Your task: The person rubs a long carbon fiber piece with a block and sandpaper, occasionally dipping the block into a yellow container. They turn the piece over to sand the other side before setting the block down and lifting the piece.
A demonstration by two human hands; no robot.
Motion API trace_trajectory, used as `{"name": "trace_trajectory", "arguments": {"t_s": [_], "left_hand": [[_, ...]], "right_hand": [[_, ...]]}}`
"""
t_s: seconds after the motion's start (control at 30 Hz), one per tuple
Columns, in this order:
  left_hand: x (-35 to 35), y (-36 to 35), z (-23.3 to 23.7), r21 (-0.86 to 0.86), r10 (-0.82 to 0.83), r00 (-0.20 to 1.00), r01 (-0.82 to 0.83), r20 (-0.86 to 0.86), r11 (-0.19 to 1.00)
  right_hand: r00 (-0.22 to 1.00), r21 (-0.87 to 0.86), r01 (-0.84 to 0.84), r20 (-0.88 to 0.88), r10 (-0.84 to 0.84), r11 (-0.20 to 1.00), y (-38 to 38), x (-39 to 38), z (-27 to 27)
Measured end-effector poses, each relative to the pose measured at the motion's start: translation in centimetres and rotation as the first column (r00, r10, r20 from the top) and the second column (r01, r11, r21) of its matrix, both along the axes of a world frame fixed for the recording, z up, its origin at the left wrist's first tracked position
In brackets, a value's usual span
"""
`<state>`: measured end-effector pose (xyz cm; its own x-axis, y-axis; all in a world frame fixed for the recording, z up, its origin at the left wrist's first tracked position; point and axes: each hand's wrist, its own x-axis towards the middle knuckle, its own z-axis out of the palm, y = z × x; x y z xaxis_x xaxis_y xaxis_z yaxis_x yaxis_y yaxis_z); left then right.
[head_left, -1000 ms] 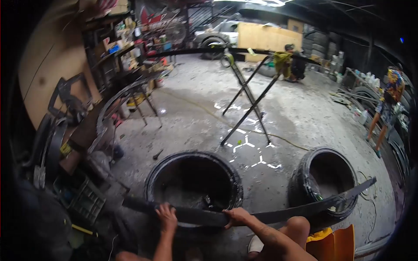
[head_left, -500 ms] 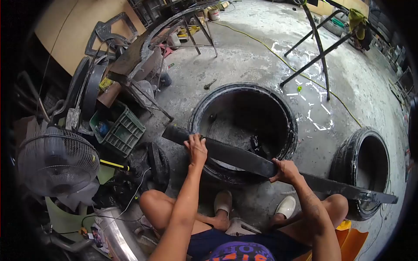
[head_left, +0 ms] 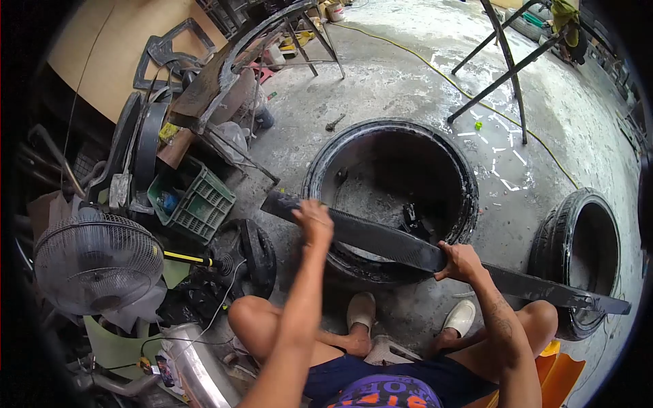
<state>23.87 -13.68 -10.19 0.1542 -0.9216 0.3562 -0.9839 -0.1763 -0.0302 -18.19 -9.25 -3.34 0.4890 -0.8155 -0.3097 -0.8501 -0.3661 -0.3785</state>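
A long dark panel (head_left: 384, 243) lies across the front of a large tire (head_left: 320, 163) and reaches right over a second tire (head_left: 544, 248). Near the panel's left end is my left hand (head_left: 314, 221), slightly blurred, with its fingers over the top surface; whether it grips anything is hidden. My right hand (head_left: 460, 262) is closed around the panel near its middle, thumb at the lower edge. Inside the large tire, some small black pieces (head_left: 412, 221) rest on the floor.
A fan (head_left: 98, 262) and a green crate (head_left: 201, 207) stand at the left. Metal stand legs (head_left: 507, 68) rise at the upper right, beside a yellow hose (head_left: 408, 51). A silver cylinder (head_left: 201, 367) is at the lower left.
The whole view has shifted slightly, moving the scene rightward. My left hand has changed its pose on the panel; my right hand keeps its place on it.
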Motion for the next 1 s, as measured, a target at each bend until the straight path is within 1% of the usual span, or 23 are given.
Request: {"name": "trace_trajectory", "arguments": {"t_s": [0.03, 0.1, 0.13, 0.17, 0.2, 0.27, 0.33, 0.4, 0.47, 0.5, 0.53, 0.57, 0.6, 0.67, 0.7, 0.73, 0.77, 0.8, 0.83, 0.9, 0.93, 0.97, 1.0], "left_hand": [[-3.9, 0.9, -0.8, -0.092, -0.100, 0.982, 0.086, -0.158, 0.992], [-15.9, 3.6, 3.2, -0.305, -0.371, 0.849, 0.264, -0.376, 0.915], [-20.0, 5.2, 3.0, -0.151, -0.398, 0.774, 0.375, -0.493, 0.915], [-23.1, 6.8, 5.9, -0.323, -0.460, 0.749, 0.338, -0.478, 0.884], [-21.7, 6.3, 5.6, -0.322, -0.455, 0.749, 0.332, -0.482, 0.887], [-14.2, 3.5, 4.6, -0.287, -0.571, 0.749, 0.496, -0.337, 0.820], [-4.5, 0.6, 3.0, -0.158, -0.272, 0.855, 0.225, -0.442, 0.962], [-0.5, -0.2, 4.1, -0.302, -0.159, 0.943, 0.066, -0.293, 0.951], [-3.7, -0.1, 1.5, -0.270, -0.193, 0.913, 0.097, -0.359, 0.958], [-7.7, 1.1, 1.8, -0.098, -0.205, 0.887, 0.180, -0.414, 0.979], [-13.0, 2.6, 2.8, -0.126, -0.275, 0.876, 0.244, -0.397, 0.961], [-18.3, 4.5, 4.8, -0.232, -0.376, 0.825, 0.302, -0.422, 0.924], [-21.2, 5.8, 6.2, -0.338, -0.472, 0.766, 0.347, -0.436, 0.875], [-17.5, 4.2, 5.5, -0.395, -0.691, 0.648, 0.571, -0.320, 0.719], [-14.0, 3.2, 5.7, -0.322, -0.575, 0.718, 0.478, -0.392, 0.817], [-9.4, 1.9, 5.3, -0.238, -0.446, 0.838, 0.385, -0.314, 0.892], [-4.8, 1.0, 5.1, -0.187, -0.279, 0.875, 0.221, -0.396, 0.957], [-0.1, -0.2, 4.2, -0.127, -0.147, 0.912, 0.106, -0.382, 0.986], [0.1, -0.3, 3.9, -0.128, -0.147, 0.914, 0.106, -0.377, 0.986], [0.2, -0.3, 3.7, -0.150, -0.138, 0.979, 0.115, -0.147, 0.982], [-4.4, 0.8, 3.9, -0.119, -0.163, 0.887, 0.124, -0.432, 0.985], [-9.1, 1.8, 4.1, -0.104, -0.150, 0.722, 0.108, -0.675, 0.989], [-13.8, 2.9, 3.8, -0.219, -0.331, 0.845, 0.260, -0.419, 0.940]], "right_hand": [[1.000, -0.004, 0.003, 0.002, -0.003, 1.000, -0.2, 0.0, -0.1], [1.000, 0.012, -0.002, -0.005, 0.002, 1.000, -0.2, -0.1, -0.2], [1.000, 0.021, 0.001, -0.007, -0.001, 1.000, 0.2, 0.0, -0.1], [1.000, 0.038, 0.006, -0.016, -0.005, 0.999, 0.1, 0.1, 0.2], [1.000, 0.055, 0.009, -0.027, -0.007, 0.998, -0.1, 0.1, 0.5], [1.000, 0.036, 0.010, -0.024, -0.009, 0.999, -0.1, 0.0, 0.4], [1.000, 0.029, 0.017, -0.008, -0.017, 0.999, 0.2, 0.1, 0.1], [1.000, 0.020, 0.008, -0.011, -0.008, 1.000, 0.0, 0.2, 0.3], [1.000, 0.042, 0.020, -0.021, -0.019, 0.999, 0.0, 0.5, 0.7], [0.999, 0.042, 0.021, -0.037, -0.019, 0.999, -0.1, 0.4, 0.7], [0.998, 0.044, 0.025, -0.054, -0.022, 0.999, -0.1, 0.3, 0.7], [0.998, 0.053, 0.030, -0.052, -0.028, 0.998, 0.1, 0.3, 0.7], [1.000, 0.052, 0.024, -0.021, -0.023, 0.998, 0.2, 0.3, 0.7], [1.000, 0.050, 0.007, 0.002, -0.007, 0.999, 0.0, 0.1, 0.9], [1.000, 0.027, 0.002, 0.011, -0.002, 1.000, -0.1, 0.1, 0.9], [1.000, 0.005, -0.003, 0.023, 0.003, 1.000, 0.1, 0.2, 0.7], [1.000, 0.006, -0.003, 0.030, 0.003, 1.000, 0.1, 0.2, 0.6], [1.000, 0.005, -0.004, 0.024, 0.004, 1.000, 0.1, 0.2, 0.4], [1.000, 0.001, -0.006, 0.018, 0.006, 1.000, 0.1, 0.1, 0.4], [1.000, -0.008, 0.005, 0.005, -0.005, 1.000, 0.3, 0.4, 0.3], [1.000, -0.012, 0.017, -0.017, -0.017, 1.000, 0.3, 0.4, 0.4], [1.000, -0.013, 0.019, -0.020, -0.019, 1.000, 0.1, 0.4, 0.4], [1.000, -0.014, 0.012, -0.007, -0.012, 1.000, -0.1, 0.3, 0.3]]}}
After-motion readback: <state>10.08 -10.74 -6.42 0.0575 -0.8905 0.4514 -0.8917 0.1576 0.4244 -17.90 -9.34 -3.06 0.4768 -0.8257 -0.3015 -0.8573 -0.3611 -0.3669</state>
